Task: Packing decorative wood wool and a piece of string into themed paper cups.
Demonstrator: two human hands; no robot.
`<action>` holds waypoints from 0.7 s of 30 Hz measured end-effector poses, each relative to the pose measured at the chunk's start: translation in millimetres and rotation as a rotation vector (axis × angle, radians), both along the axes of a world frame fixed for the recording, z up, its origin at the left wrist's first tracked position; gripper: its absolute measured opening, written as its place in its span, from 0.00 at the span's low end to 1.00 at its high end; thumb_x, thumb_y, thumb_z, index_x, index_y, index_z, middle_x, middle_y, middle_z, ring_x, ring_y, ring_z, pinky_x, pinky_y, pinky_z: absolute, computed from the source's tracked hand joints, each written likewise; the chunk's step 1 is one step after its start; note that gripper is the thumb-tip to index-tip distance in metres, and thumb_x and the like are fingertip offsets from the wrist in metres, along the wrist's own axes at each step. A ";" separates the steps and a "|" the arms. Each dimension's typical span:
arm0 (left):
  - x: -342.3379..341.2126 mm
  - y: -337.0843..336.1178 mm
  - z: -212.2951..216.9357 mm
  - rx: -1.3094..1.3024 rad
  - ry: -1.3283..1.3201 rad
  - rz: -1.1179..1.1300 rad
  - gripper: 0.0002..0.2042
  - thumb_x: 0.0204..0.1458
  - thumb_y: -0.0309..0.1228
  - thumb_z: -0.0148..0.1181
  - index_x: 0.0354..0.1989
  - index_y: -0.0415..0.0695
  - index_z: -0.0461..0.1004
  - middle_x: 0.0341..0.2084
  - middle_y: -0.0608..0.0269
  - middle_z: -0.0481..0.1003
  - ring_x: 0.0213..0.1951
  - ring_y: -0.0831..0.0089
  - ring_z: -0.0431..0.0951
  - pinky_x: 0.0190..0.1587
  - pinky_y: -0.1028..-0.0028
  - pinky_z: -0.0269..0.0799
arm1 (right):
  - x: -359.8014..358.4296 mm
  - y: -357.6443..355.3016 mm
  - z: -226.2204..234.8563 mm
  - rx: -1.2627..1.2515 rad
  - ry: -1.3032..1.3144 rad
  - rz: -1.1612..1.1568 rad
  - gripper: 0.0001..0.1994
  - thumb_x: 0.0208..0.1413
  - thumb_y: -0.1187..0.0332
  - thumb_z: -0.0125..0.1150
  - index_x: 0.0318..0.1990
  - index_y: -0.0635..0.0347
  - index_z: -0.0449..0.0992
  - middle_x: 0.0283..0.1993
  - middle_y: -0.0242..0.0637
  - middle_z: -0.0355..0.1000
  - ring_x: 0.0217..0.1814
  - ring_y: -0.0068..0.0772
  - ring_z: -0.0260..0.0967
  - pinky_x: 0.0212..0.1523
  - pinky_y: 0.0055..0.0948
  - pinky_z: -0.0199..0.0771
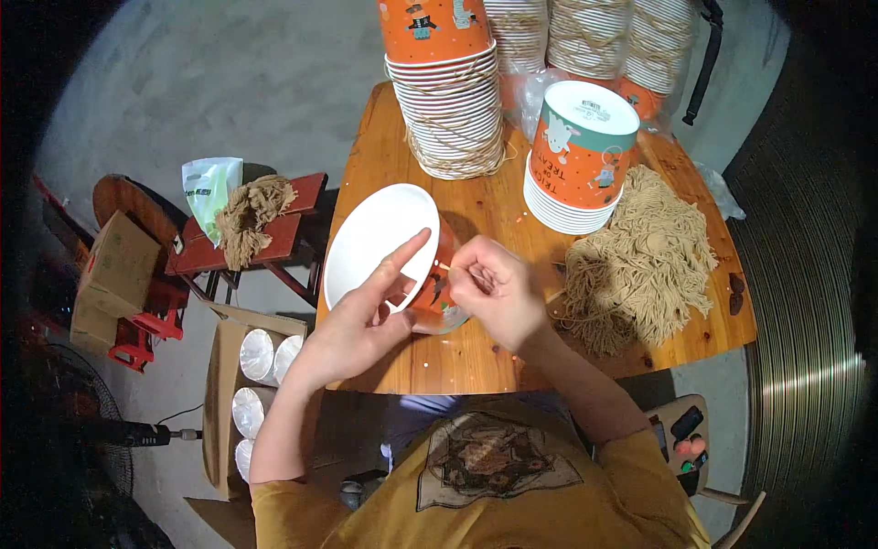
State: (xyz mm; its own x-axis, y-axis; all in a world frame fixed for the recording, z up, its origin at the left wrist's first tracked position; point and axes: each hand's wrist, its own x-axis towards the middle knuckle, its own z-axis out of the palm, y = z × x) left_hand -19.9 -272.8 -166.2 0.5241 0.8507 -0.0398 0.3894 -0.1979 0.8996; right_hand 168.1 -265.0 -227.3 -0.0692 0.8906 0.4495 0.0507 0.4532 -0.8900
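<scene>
A grey floor is spreading across the upper left of the frame, and a dark ribbed surface is curving down the right edge, catching a bright streak. A wooden tabletop is filling the centre, its grain and knots showing. At top centre a tall bucket stack is standing wound with cord. At left a red bench is sitting on the floor; below it, an open carton is holding silvery cylinders. Right of centre, a tan cord heap is lying beside a shorter upturned stack.

Mid-frame, an orange bucket is lying tilted on the tabletop, its white mouth facing left. The left hand is holding it by the rim, that grip spread wide between thumb and forefinger. The right hand is resting close against the bucket's side, its grip pinched nearly closed on a pale bit too small to identify. White specks are dotting the wood near the lower edge.
</scene>
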 end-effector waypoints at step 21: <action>14.9 -4.1 -16.1 0.578 0.052 0.134 0.03 0.51 0.22 0.56 0.33 0.38 0.70 0.28 0.59 0.72 0.28 0.67 0.75 0.27 0.73 0.71 | -1.2 -23.7 13.6 -0.047 -0.097 0.044 0.03 0.54 0.75 0.57 0.34 0.62 0.70 0.22 0.31 0.66 0.24 0.12 0.60 0.25 0.20 0.65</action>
